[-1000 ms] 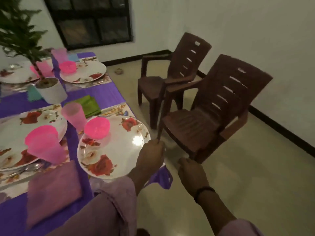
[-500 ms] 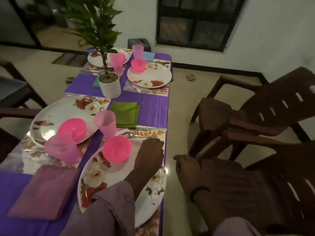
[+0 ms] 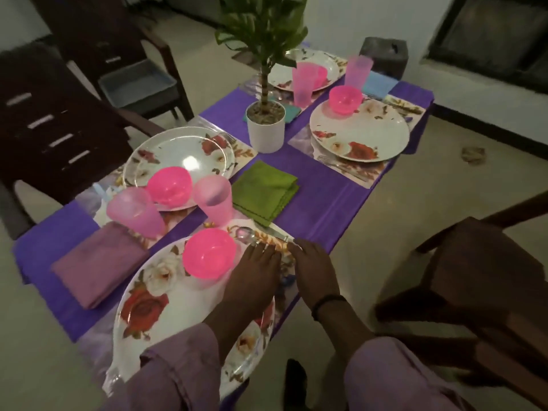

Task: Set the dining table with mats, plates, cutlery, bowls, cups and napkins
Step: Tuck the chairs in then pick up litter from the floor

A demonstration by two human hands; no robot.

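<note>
Left hand (image 3: 255,280): now lying flat over the far right part of the near plate (image 3: 148,310), fingers straight and close together, tips at the mat's border just short of the spoon (image 3: 247,234). A second ago it hung at the table's edge, off the plate; half a second ago it had come onto the plate's rim. It pinches nothing that can be seen.

Right hand (image 3: 315,268): a second ago out over the floor near the chair (image 3: 474,292), now brought in beside the left, fingers extended and together, tips on the patterned mat (image 3: 278,247) by the cutlery handle. Whether it holds anything beneath cannot be told.

Reading: both hands have converged on the cutlery of the near right setting; the step in hand looks like straightening the spoon and its neighbour on the mat.

Near setting: pink bowl (image 3: 209,253) on the plate, just left of the left hand; pink cup (image 3: 214,198) beyond it; green napkin (image 3: 264,191) past the spoon.

Near left setting: plate, bowl, cup, mauve napkin (image 3: 99,262).

Far settings: two more plates with bowls and cups; potted plant (image 3: 265,126) between.

Task state: all four places appear laid; only fine adjustment seems left
</note>
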